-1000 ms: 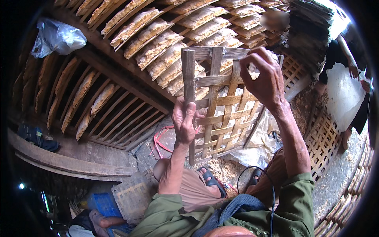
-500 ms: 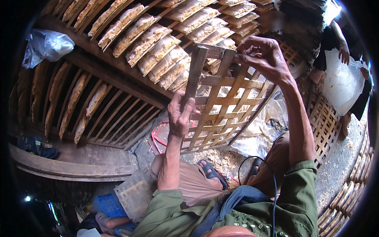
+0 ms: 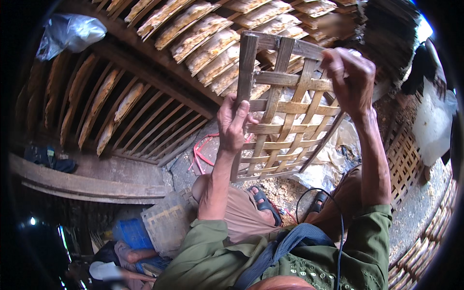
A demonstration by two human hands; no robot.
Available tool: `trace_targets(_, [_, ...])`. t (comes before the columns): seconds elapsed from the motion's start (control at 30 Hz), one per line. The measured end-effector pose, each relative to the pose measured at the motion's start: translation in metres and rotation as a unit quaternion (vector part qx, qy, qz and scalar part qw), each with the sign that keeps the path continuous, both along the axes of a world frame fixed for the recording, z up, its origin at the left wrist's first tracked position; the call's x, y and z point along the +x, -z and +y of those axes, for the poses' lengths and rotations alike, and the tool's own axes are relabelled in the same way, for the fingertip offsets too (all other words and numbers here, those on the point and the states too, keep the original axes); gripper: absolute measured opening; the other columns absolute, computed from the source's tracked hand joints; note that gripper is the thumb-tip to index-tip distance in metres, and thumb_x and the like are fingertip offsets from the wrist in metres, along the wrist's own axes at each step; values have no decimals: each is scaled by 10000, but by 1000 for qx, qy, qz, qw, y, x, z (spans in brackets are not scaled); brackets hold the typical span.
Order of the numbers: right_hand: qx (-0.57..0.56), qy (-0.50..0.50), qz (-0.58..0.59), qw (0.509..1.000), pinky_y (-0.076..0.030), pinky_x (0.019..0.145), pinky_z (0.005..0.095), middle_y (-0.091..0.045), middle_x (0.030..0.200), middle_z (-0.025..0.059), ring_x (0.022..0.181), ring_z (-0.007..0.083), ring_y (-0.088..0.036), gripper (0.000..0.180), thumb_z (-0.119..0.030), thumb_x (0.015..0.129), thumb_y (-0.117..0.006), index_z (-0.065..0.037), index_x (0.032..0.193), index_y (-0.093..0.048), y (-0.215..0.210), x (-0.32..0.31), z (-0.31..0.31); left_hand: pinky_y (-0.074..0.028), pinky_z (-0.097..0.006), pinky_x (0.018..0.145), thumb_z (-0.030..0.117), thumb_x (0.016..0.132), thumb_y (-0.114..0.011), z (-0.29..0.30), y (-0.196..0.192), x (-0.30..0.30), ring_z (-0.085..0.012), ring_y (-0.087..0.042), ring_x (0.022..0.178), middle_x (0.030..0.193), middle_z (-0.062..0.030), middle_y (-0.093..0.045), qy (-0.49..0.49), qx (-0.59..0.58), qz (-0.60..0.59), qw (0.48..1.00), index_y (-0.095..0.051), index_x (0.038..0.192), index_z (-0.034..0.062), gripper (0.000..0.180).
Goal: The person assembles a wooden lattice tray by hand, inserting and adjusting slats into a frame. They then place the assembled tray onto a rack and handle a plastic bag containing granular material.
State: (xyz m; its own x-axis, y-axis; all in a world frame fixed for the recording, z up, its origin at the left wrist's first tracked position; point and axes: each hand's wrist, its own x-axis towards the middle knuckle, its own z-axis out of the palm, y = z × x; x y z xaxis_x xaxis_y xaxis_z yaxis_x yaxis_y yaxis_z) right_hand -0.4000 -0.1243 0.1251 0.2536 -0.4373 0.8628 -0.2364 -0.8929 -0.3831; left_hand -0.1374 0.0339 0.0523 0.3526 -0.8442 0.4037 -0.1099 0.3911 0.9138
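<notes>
A woven bamboo lattice rack (image 3: 294, 107) with a wooden frame is held tilted upright before me. My left hand (image 3: 232, 124) grips its left side bar, thumb on the near face and fingers wrapped around behind. At its upper right corner is my right hand (image 3: 352, 79), slightly blurred, fingers curled together against the end of the top bar. Whatever those fingers pinch is hidden. Between the slats, the crumpled clear plastic sheet (image 3: 333, 147) behind the rack shows through.
Slatted shelving beyond holds rows of crusty pale slabs (image 3: 212, 50). A plastic bag (image 3: 72, 31) lies on its beam. Another lattice rack (image 3: 403, 166) is at right, near a person holding a whitish sheet (image 3: 430, 125). Red cord (image 3: 199, 153) and crumbs litter the floor; a blue crate (image 3: 131, 235) sits lower left.
My right hand has turned and moved right along the top bar to its corner. The rack stands slightly farther right in view, with my left hand still on its side bar.
</notes>
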Motion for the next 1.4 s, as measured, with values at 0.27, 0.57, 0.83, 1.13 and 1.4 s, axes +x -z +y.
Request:
trace_targets(0.27, [-18, -3, 38, 999, -607, 563, 389, -692, 959, 45, 684, 247, -739, 334, -220, 978, -827, -160, 1304, -781, 28, 70, 47, -575, -280, 681, 255, 1151, -648, -1, 7, -9, -67, -605, 711, 786, 6, -597, 18, -11, -1, 1000, -608, 1073, 55, 219])
trace_targets(0.57, [150, -106, 34, 982, -618, 633, 339, -785, 936, 69, 726, 184, -772, 113, -99, 918, -862, -92, 1031, -872, 20, 61, 39, -565, -299, 647, 302, 1127, -688, 0, 20, -10, -69, -594, 682, 738, 8, -615, 21, 17, -64, 998, -623, 1048, 55, 267])
trace_targets(0.83, [81, -111, -30, 990, -563, 515, 337, -706, 762, 58, 597, 159, -725, 168, -149, 1008, -799, -24, 895, -791, 23, 58, 37, -607, -290, 687, 270, 1161, -622, 1, 5, -10, -64, -624, 719, 830, 9, -612, 3, 11, -11, 1000, -614, 1088, 66, 217])
trace_targets(1.13, [106, -144, 116, 977, -617, 683, 430, -743, 930, 82, 830, 323, -776, 299, -184, 904, -858, -160, 1194, -790, 49, 85, 70, -514, -270, 767, 236, 1192, -506, -2, 5, -16, -73, -647, 887, 1002, -2, -669, -25, -39, 98, 994, -645, 1177, 94, 198])
trace_targets(1.4, [132, -172, 42, 975, -625, 616, 315, -763, 1030, 54, 714, 164, -789, 416, -114, 900, -900, -99, 1286, -746, 66, 97, 62, -473, -253, 718, 247, 1193, -513, 3, 7, -19, -55, -606, 821, 955, 9, -683, -26, -24, 44, 998, -667, 1170, 83, 226])
